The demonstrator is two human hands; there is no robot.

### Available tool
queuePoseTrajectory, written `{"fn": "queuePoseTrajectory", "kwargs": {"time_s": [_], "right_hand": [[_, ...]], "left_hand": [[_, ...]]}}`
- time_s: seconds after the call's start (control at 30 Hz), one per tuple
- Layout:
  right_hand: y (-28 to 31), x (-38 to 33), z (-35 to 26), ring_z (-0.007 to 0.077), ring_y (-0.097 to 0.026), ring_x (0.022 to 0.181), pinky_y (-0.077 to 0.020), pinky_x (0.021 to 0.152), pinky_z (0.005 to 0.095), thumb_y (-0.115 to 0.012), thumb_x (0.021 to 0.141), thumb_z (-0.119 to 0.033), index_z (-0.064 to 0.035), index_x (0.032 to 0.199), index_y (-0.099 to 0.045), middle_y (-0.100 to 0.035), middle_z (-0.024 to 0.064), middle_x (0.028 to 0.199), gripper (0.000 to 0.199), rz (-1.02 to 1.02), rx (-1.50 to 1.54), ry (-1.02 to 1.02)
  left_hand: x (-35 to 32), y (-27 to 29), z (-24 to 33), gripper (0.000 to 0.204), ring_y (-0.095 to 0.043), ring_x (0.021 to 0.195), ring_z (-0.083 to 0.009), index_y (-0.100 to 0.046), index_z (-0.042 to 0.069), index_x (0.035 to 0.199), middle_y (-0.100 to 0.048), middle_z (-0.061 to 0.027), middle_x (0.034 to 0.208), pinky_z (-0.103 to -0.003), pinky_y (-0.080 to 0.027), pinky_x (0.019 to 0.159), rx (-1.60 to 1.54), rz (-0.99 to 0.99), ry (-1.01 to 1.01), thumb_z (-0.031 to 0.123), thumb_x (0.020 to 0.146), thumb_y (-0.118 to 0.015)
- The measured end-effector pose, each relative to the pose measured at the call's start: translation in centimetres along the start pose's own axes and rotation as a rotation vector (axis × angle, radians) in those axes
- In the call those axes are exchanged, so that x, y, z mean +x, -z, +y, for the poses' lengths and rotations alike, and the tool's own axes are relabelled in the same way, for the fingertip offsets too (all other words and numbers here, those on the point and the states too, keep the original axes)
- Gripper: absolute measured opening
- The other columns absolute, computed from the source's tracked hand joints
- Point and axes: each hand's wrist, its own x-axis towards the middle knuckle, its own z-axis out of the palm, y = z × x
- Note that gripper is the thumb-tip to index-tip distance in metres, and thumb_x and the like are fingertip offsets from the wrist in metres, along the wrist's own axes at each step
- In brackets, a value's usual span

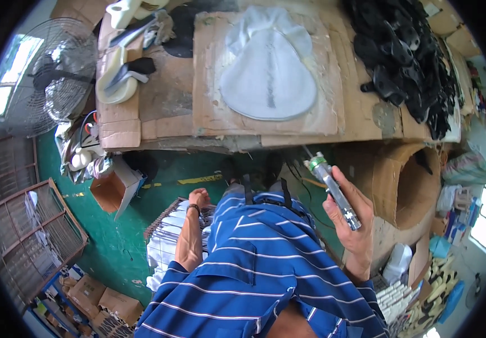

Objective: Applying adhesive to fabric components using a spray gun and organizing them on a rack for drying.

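My right hand (353, 217) is closed around a slim grey cylindrical hand tool (336, 191) with a green collar and a thin metal tip. The tip points up toward the table's front edge. Down at my left side, my left hand (199, 197) is curled closed beside a wire rack (155, 225) stacked with white pieces; anything inside its fingers is hidden. Ahead on the table, a rounded white fabric piece (268, 79) with a grey streak lies on a cardboard sheet (212, 107). Loose white fabric is bunched at its far end.
Black moulded pieces (403, 56) are heaped on the table's right. Cream curved forms (118, 79) lie at its left, near a large fan (48, 76). A cardboard tube (414, 186) stands below the right side; an open carton (116, 188) sits on the green floor.
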Motion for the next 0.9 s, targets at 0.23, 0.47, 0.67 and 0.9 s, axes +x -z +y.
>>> {"fn": "queuePoseTrajectory", "kwargs": {"time_s": [0.23,0.47,0.67,0.9], "right_hand": [[-0.4,1.2,0.6,0.0207,-0.066,0.088,-0.0541,0.083,0.0316,-0.069,0.091,0.002,0.0001,0.146,-0.056,-0.07,0.015,0.114,0.056,0.156,0.052,-0.002],[-0.3,0.6,0.6,0.0195,-0.067,0.092,-0.0542,0.079,0.0303,-0.068,0.093,-0.001,-0.0017,0.148,-0.055,-0.069,0.0136,0.109,0.057,-0.103,-0.042,0.056],[-1.2,0.9,0.4,0.0344,-0.07,0.092,-0.0557,0.082,0.0372,-0.076,0.083,0.006,-0.0012,0.145,-0.057,-0.07,0.0206,0.11,0.065,-0.057,-0.011,0.072],[-1.2,1.6,1.1,0.0359,-0.071,0.09,-0.0562,0.079,0.0375,-0.077,0.079,0.01,-0.0044,0.147,-0.056,-0.069,0.0212,0.107,0.073,0.093,-0.066,0.141]], "left_hand": [[-0.5,-0.3,-1.0,0.017,-0.069,0.069,-0.0192,-0.071,0.01,0.112,-0.072,-0.0046,0.086,-0.04,-0.061,0.061,-0.022,0.003,0.041,0.01,0.097,-0.065],[-1.8,-2.5,1.8,0.019,-0.071,0.072,-0.0184,-0.07,0.008,0.115,-0.073,-0.0048,0.09,-0.041,-0.064,0.067,0.042,0.039,-0.013,0.015,0.097,-0.069],[-0.9,-1.6,2.9,0.023,-0.071,0.072,-0.0201,-0.068,0.006,0.119,-0.073,-0.0079,0.093,-0.04,-0.063,0.063,0.024,-0.013,-0.026,0.016,0.097,-0.069],[-0.5,-1.9,3.2,0.024,-0.072,0.076,-0.0207,-0.069,0.006,0.12,-0.073,-0.008,0.094,-0.04,-0.065,0.067,0.128,-0.015,-0.021,0.014,0.097,-0.067]]}}
